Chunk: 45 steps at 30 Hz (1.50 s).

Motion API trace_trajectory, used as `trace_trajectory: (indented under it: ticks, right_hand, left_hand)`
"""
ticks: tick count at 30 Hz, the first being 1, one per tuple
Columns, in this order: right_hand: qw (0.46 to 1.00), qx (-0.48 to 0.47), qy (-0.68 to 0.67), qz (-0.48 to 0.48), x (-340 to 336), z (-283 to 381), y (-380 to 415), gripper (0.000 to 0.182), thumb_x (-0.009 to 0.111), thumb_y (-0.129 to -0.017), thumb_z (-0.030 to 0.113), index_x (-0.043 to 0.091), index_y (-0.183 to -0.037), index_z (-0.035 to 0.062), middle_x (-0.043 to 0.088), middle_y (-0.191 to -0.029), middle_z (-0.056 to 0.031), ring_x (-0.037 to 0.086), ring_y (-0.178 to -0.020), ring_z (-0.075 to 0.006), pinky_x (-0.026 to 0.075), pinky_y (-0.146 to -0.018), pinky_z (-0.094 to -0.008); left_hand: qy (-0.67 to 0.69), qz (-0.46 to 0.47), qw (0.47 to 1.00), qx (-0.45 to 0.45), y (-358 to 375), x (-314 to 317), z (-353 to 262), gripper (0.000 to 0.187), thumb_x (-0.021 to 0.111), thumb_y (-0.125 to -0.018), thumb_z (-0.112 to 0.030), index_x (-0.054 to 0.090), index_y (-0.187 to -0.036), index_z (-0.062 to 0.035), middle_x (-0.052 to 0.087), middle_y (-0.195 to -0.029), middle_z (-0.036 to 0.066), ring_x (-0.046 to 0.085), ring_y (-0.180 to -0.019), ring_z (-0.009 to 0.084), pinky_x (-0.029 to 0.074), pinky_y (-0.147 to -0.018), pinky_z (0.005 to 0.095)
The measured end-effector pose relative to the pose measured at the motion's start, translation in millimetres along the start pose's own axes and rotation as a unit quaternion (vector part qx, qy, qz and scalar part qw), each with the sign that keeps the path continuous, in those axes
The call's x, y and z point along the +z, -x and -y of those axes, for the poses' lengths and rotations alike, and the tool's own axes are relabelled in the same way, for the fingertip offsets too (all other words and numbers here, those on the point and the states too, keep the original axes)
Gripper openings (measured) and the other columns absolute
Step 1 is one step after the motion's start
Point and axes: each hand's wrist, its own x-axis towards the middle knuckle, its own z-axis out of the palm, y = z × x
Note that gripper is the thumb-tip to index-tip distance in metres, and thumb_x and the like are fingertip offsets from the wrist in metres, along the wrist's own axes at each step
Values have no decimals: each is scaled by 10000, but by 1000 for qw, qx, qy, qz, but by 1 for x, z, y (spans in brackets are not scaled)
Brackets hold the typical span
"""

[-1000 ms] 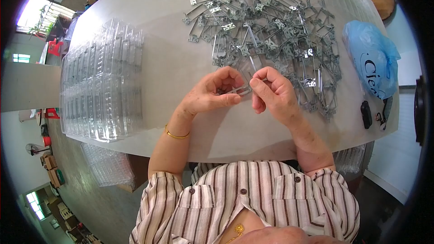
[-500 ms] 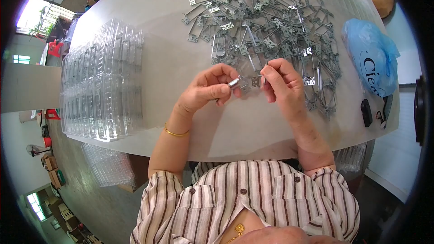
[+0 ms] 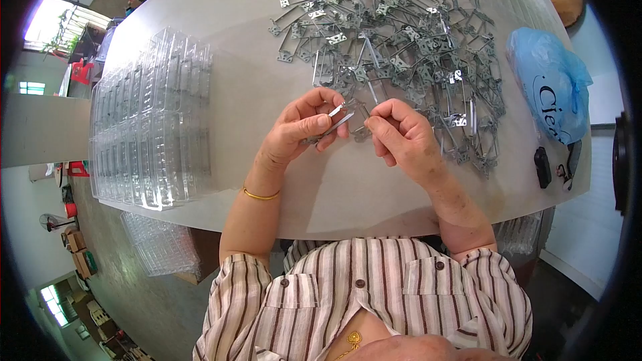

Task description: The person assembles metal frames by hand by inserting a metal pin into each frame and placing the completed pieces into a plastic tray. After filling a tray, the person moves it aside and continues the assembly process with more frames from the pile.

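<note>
My left hand (image 3: pixel 297 127) is closed on a metal bracket (image 3: pixel 336 120), whose two bright bars stick out past the thumb and fingertips. Just right of it, my right hand (image 3: pixel 404 137) pinches the end of a thin metal piece (image 3: pixel 372 92); its far end lies near the heap, and whether it is joined to other pieces I cannot tell. Beyond both hands spreads a large heap of metal brackets (image 3: pixel 428 47). Between the hands, part of another bracket (image 3: pixel 361 134) shows, its outline blurred.
A stack of clear plastic trays (image 3: pixel 150 127) stands on the left of the pale table (image 3: pixel 254 93). At the right lie a blue plastic bag (image 3: pixel 550 83) and a small black object (image 3: pixel 542 167). More clear trays (image 3: pixel 160 244) sit below the table's left edge.
My right hand has moved a little left and down, closer to my left hand. The bracket in my left hand has turned, showing two bars.
</note>
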Motion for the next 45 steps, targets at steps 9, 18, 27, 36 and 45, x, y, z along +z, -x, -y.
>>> trace_trajectory:
  ticks: [9,18,27,36,45]
  right_hand:
    - [1000,-10,-2,-4,-1,-3,-2,110,599,-1015,169,599,-986,63,575,-670,23,502,-542,-25,379,-445,-199]
    - [1000,-12,1,-9,0,-1,-1,97,593,-1007,144,599,-970,54,574,-659,17,487,-520,-24,368,-437,-202]
    - [1000,-12,-1,-5,-1,-4,-1,101,588,-1015,146,593,-998,47,574,-669,11,478,-522,-26,365,-438,-205]
    - [999,-1,-44,0,-1,-2,-3,224,591,-1039,204,556,-1163,21,596,-714,-7,506,-535,-55,415,-489,-211]
    - [977,101,-176,71,-8,-3,-6,292,541,-1060,309,584,-1085,21,638,-711,-40,598,-527,-105,501,-504,-231]
  left_hand:
    - [-29,-3,1000,-3,0,-1,1,413,744,-898,-288,571,-1162,-23,694,-880,91,492,-585,92,372,-532,220]
    - [-32,-9,999,-5,0,-2,1,420,734,-907,-272,559,-1186,-11,686,-913,116,535,-647,106,385,-532,217]
    - [-40,2,999,-14,0,-1,0,392,751,-902,-264,568,-1145,-16,693,-903,77,494,-615,74,373,-543,212]
    - [-82,-6,995,-58,3,1,0,401,791,-862,-239,598,-1145,-32,698,-937,81,505,-656,57,373,-556,196]
    - [-89,19,994,-65,4,4,-1,448,814,-827,-216,598,-1151,5,680,-961,92,607,-785,119,453,-682,233]
